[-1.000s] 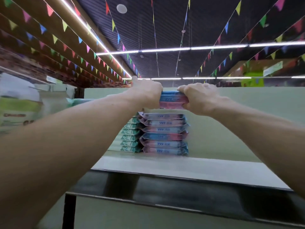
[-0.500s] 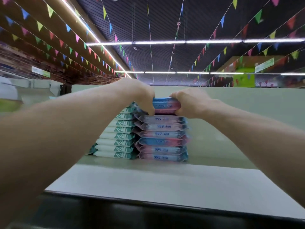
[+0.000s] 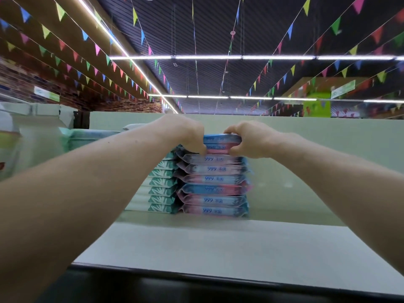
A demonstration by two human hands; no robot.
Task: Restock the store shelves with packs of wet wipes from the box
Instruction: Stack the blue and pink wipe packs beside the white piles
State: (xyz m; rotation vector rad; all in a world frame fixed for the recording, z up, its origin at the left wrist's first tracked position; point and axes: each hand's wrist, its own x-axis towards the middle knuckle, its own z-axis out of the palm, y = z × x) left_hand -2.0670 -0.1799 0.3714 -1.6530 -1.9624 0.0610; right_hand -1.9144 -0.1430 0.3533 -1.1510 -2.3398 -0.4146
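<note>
Packs (image 3: 221, 142) lower now, atop stack (image 3: 213, 184).

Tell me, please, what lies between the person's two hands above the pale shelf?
In the head view, two flat blue-and-pink wet wipe packs lie between the left hand and the right hand, gripped at both ends, atop the stack of matching packs.

The two packs (image 3: 220, 143) between the left grip (image 3: 185, 134) and the right grip (image 3: 251, 138) are lower than one second ago. The gap above the stack (image 3: 214, 184) is closed, and the lower pack now lies on the stack's top pack. Both grips have come down with the load. The left grip's fingertips (image 3: 202, 150) now reach the stack's top. More of the shelf (image 3: 218, 248) surface shows, and its dark front edge sits lower in the view.
</note>
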